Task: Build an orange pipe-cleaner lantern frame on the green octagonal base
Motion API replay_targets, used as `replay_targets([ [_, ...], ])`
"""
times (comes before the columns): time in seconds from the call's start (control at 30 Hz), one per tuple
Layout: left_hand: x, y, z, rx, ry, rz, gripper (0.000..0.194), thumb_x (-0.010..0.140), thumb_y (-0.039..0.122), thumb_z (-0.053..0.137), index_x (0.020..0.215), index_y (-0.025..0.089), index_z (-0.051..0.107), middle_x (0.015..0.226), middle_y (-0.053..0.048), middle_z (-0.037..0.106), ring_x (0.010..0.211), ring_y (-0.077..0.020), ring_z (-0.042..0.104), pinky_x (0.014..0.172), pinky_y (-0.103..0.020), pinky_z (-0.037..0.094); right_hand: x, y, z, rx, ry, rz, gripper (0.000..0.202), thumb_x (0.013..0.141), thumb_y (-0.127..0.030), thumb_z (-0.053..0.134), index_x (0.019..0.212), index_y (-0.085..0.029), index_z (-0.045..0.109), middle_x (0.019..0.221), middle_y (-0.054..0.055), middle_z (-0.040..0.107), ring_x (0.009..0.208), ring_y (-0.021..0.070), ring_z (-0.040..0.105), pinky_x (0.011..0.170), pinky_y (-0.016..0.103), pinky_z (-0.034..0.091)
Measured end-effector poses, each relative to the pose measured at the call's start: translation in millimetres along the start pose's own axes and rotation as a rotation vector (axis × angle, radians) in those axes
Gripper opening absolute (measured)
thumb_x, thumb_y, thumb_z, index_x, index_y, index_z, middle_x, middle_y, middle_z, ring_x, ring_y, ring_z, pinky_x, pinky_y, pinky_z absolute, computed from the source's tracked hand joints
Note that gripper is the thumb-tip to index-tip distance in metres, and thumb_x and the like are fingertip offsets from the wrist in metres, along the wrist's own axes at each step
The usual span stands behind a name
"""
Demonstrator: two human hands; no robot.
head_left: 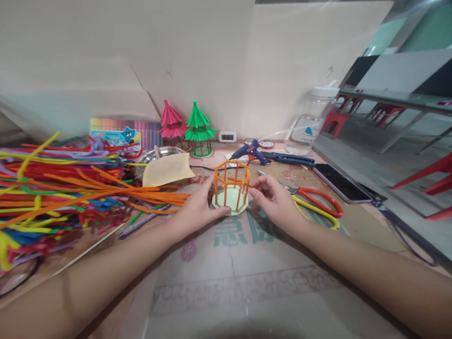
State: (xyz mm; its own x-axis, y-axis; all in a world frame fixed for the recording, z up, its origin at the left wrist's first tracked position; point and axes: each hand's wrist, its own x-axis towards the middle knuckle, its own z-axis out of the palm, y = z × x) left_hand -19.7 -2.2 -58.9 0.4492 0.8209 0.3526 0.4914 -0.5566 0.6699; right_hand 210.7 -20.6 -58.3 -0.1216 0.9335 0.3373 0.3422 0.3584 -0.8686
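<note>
A small cage-like frame of orange pipe cleaners (231,165) stands on a pale green, many-sided base (231,210) in the middle of the table. My left hand (200,203) grips it from the left, its thumb on the base's near edge and its fingers partly hidden behind the posts. On the other side, my right hand (270,195) is closed in a pinch against the frame's upper right. A bit of orange pipe cleaner shows at its fingertips; how far it runs is unclear.
Loose coloured pipe cleaners (81,188) heap up on the left. Behind stand a pink pagoda model (173,123), a green pagoda model (199,127) and a blue glue gun (247,153). Scissors (319,200), a phone (342,182) and a water bottle (309,122) are on the right.
</note>
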Motion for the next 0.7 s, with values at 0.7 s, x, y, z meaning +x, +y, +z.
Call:
replay_targets([
  [0.7,-4.0,6.2,-3.4,0.081,0.033,-0.015,0.066,0.08,0.035,0.073,0.137,0.02,0.042,0.138,-0.013,0.056,0.128,-0.0302,0.054,0.108,-0.046,0.043,-0.9,3.4,-1.5,-0.189,-0.088,-0.153,0.014,0.09,-0.022,0.056,0.097,-0.021,0.067,0.093,0.006,0.074,0.087,0.0214,0.069,0.08,0.037,0.053],
])
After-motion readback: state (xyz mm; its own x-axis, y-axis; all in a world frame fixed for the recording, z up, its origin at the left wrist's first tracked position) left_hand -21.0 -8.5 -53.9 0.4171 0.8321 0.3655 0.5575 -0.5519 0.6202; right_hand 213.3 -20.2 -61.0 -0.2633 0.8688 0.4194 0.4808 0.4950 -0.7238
